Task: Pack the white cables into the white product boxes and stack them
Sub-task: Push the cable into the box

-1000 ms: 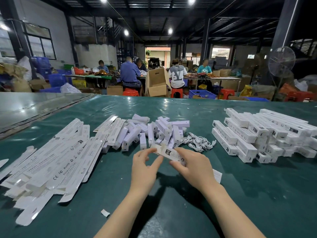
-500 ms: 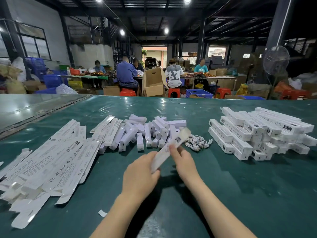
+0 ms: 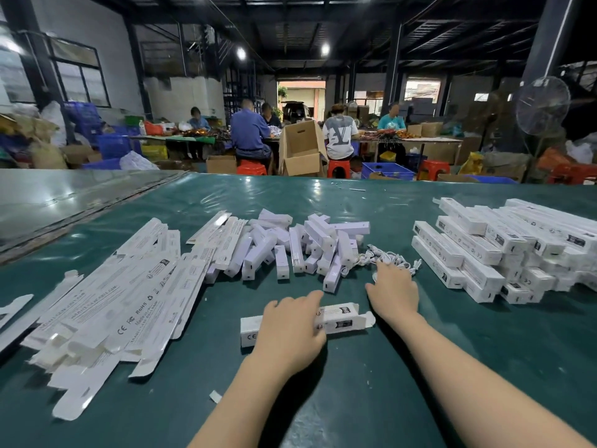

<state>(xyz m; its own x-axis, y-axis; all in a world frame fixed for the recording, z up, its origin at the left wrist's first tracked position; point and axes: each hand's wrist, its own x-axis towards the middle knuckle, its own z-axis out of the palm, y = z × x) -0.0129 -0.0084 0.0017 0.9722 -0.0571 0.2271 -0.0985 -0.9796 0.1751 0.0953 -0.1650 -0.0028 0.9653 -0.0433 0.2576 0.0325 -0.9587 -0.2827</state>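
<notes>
We are working over a wide table (image 3: 355,399) whose dark green cover is looking smooth and slightly glossy. On the left, flat printed card sleeves (image 3: 106,312) are lying fanned in a loose sheaf. On the right, finished boxes (image 3: 478,253) are sitting stacked in crossed layers, long and square-edged. Between them, in the middle, short white blocks (image 3: 303,244) are lying jumbled. Nearest to us, one long box (image 3: 342,320) is lying on its side with its right-end flaps standing open. Our left hand (image 3: 290,331) is resting across it and pinning it down, fingers relaxed. Our right hand (image 3: 392,291) is well apart from the left, reaching to the far right of the box and touching the cables (image 3: 391,258). We cannot tell whether its fingers are closing on one. The cables are lying as a thin, limp white tangle just right of the blocks. We are judging them light and floppy, likely to snag one another, so gathering a whole coil looks better than pulling an end. The box is looking like light, thin card, easily crushed, so we are favouring its long edges.
</notes>
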